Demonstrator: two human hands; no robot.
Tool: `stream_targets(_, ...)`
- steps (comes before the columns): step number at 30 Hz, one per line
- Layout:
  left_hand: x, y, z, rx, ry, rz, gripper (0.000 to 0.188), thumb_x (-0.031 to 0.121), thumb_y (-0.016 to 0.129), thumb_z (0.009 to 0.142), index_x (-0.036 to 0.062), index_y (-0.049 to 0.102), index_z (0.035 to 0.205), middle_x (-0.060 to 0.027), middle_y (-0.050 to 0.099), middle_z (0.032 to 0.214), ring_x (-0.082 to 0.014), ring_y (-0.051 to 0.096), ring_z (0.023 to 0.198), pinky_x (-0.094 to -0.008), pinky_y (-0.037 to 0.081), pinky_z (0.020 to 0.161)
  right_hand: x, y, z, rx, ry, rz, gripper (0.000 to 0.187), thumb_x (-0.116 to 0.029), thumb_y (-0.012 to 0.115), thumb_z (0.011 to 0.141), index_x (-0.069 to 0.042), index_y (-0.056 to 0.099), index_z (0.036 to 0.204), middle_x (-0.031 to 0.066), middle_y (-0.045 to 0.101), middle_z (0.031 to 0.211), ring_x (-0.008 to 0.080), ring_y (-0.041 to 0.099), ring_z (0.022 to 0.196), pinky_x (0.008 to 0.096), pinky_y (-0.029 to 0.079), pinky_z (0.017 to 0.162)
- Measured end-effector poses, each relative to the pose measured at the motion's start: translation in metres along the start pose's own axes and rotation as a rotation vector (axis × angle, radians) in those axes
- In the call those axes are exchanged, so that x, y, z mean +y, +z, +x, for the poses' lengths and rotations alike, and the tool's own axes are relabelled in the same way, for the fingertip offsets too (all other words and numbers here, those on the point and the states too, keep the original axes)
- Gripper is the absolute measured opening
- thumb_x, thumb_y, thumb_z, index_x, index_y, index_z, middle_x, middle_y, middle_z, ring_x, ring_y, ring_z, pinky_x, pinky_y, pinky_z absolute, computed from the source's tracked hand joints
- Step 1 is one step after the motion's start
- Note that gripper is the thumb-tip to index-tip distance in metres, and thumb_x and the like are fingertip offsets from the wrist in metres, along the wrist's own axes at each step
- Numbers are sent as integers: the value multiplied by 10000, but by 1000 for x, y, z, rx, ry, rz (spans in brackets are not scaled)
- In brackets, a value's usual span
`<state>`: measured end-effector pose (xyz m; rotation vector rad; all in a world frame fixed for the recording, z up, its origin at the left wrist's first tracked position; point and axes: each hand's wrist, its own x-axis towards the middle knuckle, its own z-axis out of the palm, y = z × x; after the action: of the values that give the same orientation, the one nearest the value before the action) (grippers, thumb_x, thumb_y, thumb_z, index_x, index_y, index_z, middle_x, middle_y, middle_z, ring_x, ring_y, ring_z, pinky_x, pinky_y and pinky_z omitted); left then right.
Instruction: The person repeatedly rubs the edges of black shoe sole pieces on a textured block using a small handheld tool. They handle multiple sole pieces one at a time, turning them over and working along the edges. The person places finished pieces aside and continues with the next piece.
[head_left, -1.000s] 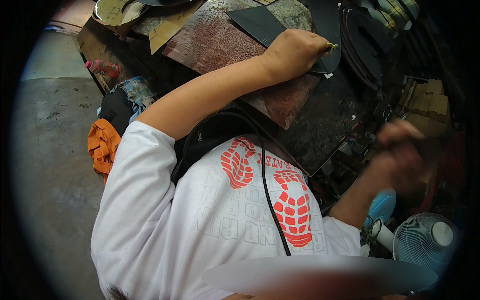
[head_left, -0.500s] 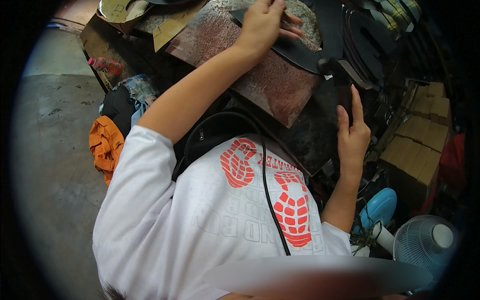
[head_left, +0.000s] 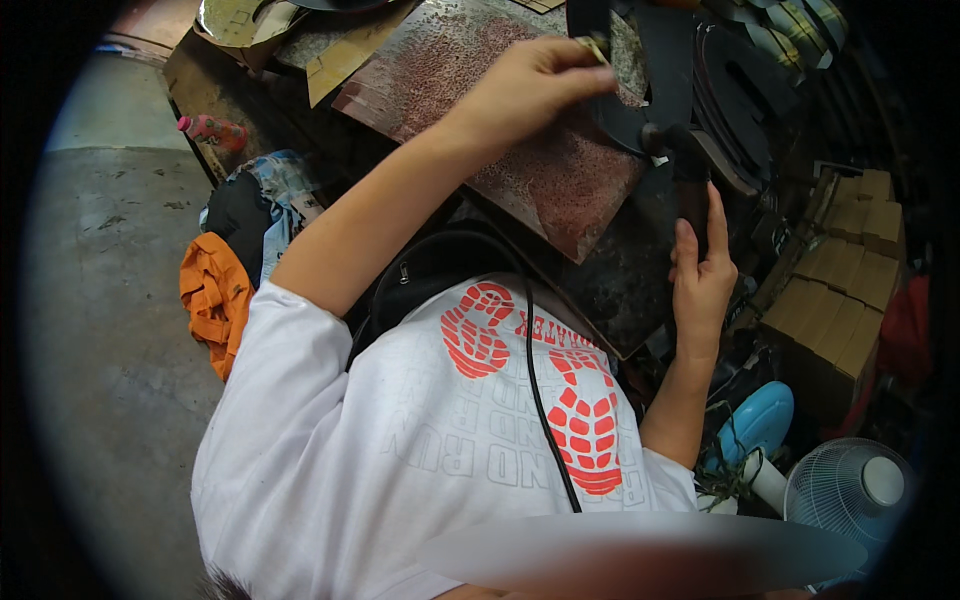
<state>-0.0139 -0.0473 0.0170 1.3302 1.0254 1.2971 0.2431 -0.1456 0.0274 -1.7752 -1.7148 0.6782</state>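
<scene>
My left hand (head_left: pixel 555 85) is closed, thumb and fingers pinching the edge of a flat black curved piece (head_left: pixel 622 125). The piece lies over the right end of a reddish, pitted board (head_left: pixel 560 190). Part of it is hidden behind my fingers. To the right, my right hand (head_left: pixel 703 280) grips the dark handle of what looks like a hammer (head_left: pixel 690 190). My index finger stretches along the handle, and the rounded head rests close to the black piece's lower end.
More black curved pieces (head_left: pixel 735 110) are stacked on the right. Small brown boxes (head_left: pixel 825 310) stand beyond, above a white fan (head_left: pixel 850 495) and a blue rounded object (head_left: pixel 760 415). At left are a pink bottle (head_left: pixel 213 132), an orange cloth (head_left: pixel 213 295) and cardboard (head_left: pixel 350 60).
My left hand has moved down and right, from lying over the black piece to pinching its edge. The piece has shifted right, baring more of the board. My right hand has barely moved.
</scene>
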Motion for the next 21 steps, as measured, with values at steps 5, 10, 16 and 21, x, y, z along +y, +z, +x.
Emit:
stream_targets(5,-3,-11,34,57,230,365,234,206,711,915,-1,736,1022,-90,720,817,-156,682,703,-288,543,669,-7,-15,-3,-1,-30,88,489,-189,653,979,-171,534,1453,167,689,1249,211,700,1048,337,533,877)
stream_targets(10,1,-59,77,-177,-41,571,199,142,680,880,-52,664,836,-81,613,654,-157,581,652,-353,466,612,-21,-25,2,7,-144,136,484,-161,669,970,-96,548,1434,154,705,1215,143,673,1028,296,517,864)
stream_targets(16,-15,-53,93,-149,195,612,194,148,692,844,-37,674,900,-177,650,722,-266,634,683,-405,490,662,-29,-10,13,-3,-280,56,475,-164,676,964,-117,562,1422,171,715,1178,188,705,1036,312,535,837)
stream_targets(21,-17,-47,91,-15,453,741,192,164,713,844,-16,705,911,-203,651,966,-341,643,887,-406,511,759,-22,1,13,-57,-176,-81,501,-242,672,964,-204,538,1444,184,712,1156,296,721,1031,365,554,804)
